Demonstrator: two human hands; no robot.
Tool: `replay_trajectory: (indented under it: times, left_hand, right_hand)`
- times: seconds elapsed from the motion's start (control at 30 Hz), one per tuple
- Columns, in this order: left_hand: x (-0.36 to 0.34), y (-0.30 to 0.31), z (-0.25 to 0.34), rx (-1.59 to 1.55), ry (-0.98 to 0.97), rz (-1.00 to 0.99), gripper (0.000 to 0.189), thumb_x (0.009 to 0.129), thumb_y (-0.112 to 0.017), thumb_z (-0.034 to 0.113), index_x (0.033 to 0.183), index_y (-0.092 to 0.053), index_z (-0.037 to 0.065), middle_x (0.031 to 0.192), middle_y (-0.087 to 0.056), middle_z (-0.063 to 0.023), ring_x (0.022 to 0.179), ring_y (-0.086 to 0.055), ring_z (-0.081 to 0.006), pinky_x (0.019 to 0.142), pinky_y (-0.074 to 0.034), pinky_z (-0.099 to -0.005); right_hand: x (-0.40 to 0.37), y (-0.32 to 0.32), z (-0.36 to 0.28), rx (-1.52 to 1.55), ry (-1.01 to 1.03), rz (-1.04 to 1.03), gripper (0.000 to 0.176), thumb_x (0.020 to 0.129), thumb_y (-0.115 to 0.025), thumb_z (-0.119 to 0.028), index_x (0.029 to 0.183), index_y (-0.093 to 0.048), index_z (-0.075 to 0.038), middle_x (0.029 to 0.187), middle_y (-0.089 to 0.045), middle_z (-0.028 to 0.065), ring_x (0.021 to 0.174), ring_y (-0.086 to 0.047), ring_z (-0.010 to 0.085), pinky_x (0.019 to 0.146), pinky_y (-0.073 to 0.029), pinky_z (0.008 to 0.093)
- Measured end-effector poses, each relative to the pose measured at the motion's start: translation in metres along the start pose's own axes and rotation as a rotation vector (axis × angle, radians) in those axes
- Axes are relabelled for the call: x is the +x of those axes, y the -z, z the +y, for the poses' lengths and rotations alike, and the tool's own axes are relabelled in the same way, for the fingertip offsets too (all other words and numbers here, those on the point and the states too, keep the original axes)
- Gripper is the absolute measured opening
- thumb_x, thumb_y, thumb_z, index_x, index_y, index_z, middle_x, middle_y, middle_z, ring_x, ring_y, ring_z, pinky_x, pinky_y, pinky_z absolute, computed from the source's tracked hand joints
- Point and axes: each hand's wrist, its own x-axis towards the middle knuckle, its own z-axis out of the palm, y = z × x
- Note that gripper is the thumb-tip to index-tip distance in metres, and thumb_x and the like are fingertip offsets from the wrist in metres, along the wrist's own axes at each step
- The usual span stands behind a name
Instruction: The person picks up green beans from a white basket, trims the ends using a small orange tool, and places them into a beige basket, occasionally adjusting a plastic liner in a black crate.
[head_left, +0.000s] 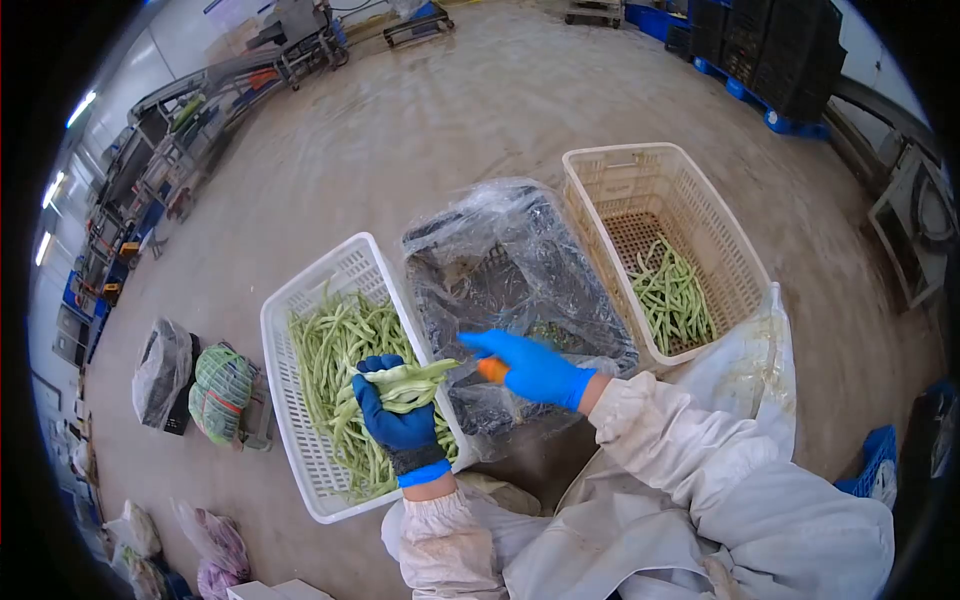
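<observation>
My left hand [400, 420], in a dark blue glove, is closed round a bunch of green beans [408, 385] above the white crate [290, 400], which holds many more beans. My right hand [535, 368], in a bright blue glove, is over the plastic-lined black crate [520, 270]. Its fingers point toward the tips of the held beans, and an orange object [492, 370] is gripped under them. The rest of that object is hidden.
To the right, a beige crate [735, 245] holds a smaller pile of beans. A green net sack [220, 393] and plastic bags lie at the left. Stacked black crates [780, 55] stand at the back right; machinery lines the left wall.
</observation>
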Motion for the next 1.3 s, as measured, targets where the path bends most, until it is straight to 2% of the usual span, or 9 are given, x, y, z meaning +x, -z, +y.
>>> replay_trajectory:
  times: [0.47,0.53,0.8,0.83,0.87,0.93,1.0,1.07,1.3]
  left_hand:
    - [-0.002,-0.007,-0.003,-0.137,0.094,-0.085,0.019,0.092,-0.051,0.021,0.106,-0.054,0.007,0.095,-0.056,-0.0028,0.093,-0.052,-0.0196,0.083,-0.045,-0.0348]
    - [-0.009,-0.019,-0.003,-0.12,0.048,-0.048,0.027,0.092,-0.052,0.021,0.115,-0.053,0.007,0.098,-0.058,-0.0027,0.093,-0.053,-0.0188,0.083,-0.045,-0.0344]
    - [-0.025,-0.064,0.013,0.175,-0.152,-0.159,0.018,0.091,-0.054,0.014,0.106,-0.057,0.003,0.094,-0.059,-0.0022,0.087,-0.053,-0.0122,0.082,-0.045,-0.0278]
    - [-0.015,-0.046,0.031,-0.243,0.07,-0.231,0.018,0.089,-0.057,0.012,0.105,-0.058,0.005,0.094,-0.059,-0.0025,0.089,-0.053,-0.0111,0.083,-0.045,-0.0272]
    - [-0.015,-0.048,0.041,0.2,-0.068,-0.323,0.02,0.091,-0.055,0.016,0.107,-0.059,0.005,0.095,-0.06,-0.0042,0.09,-0.054,-0.0139,0.083,-0.046,-0.0289]
    - [-0.018,-0.048,0.046,0.123,-0.134,-0.173,0.025,0.094,-0.05,0.022,0.11,-0.059,0.005,0.098,-0.061,-0.0064,0.092,-0.056,-0.0173,0.083,-0.047,-0.0324]
    - [-0.017,-0.033,0.053,0.029,-0.025,-0.225,0.03,0.096,-0.044,0.024,0.117,-0.056,0.007,0.103,-0.061,-0.0073,0.095,-0.057,-0.0224,0.086,-0.048,-0.0381]
    - [-0.025,-0.041,0.042,0.472,-0.217,-0.161,0.031,0.096,-0.042,0.022,0.122,-0.052,0.008,0.106,-0.061,-0.0072,0.097,-0.057,-0.0237,0.087,-0.048,-0.0381]
    - [-0.019,-0.03,0.019,0.468,-0.194,0.2,0.037,0.097,-0.038,0.019,0.13,-0.042,0.003,0.1,-0.055,-0.0045,0.082,-0.053,-0.0181,0.076,-0.047,-0.0322]
  right_hand:
    - [0.001,-0.011,-0.021,-0.212,-0.017,-0.084,0.018,0.087,-0.053,-0.014,0.102,-0.059,-0.005,0.085,-0.062,0.0162,0.073,-0.061,0.0288,0.065,-0.048,0.0376]
    - [0.002,-0.016,-0.023,0.858,-0.481,0.024,0.015,0.088,-0.053,-0.012,0.098,-0.06,-0.004,0.078,-0.061,0.0086,0.068,-0.059,0.0169,0.063,-0.048,0.0319]
    - [0.031,0.05,-0.009,0.635,-0.323,0.335,0.016,0.09,-0.053,-0.012,0.098,-0.061,-0.001,0.08,-0.059,0.0059,0.07,-0.054,0.011,0.064,-0.048,0.0274]
    - [0.033,0.062,0.001,0.63,-0.332,0.342,0.016,0.09,-0.053,-0.012,0.098,-0.061,-0.001,0.08,-0.059,0.0059,0.07,-0.054,0.011,0.064,-0.048,0.0274]
    - [0.034,0.073,0.015,0.5,-0.286,0.357,0.016,0.088,-0.052,-0.009,0.099,-0.061,-0.001,0.081,-0.059,0.008,0.07,-0.056,0.0151,0.065,-0.049,0.0298]
    - [0.029,0.089,0.05,0.366,-0.248,0.362,0.017,0.086,-0.052,-0.006,0.1,-0.06,0.0,0.082,-0.06,0.0101,0.07,-0.057,0.0191,0.066,-0.049,0.0322]
    - [0.018,0.096,0.098,-0.532,0.123,0.118,0.022,0.08,-0.052,-0.001,0.1,-0.06,0.0,0.087,-0.061,0.0161,0.074,-0.059,0.0327,0.069,-0.05,0.039]
    - [0.004,0.092,0.13,-0.624,0.023,-0.02,0.022,0.077,-0.053,-0.002,0.098,-0.061,0.0,0.089,-0.061,0.0191,0.078,-0.059,0.0369,0.072,-0.049,0.0414]
    - [0.022,0.032,0.211,-0.502,-0.351,-0.746,0.021,0.072,-0.055,-0.009,0.087,-0.066,-0.001,0.092,-0.063,0.0231,0.089,-0.06,0.0379,0.077,-0.049,0.0434]
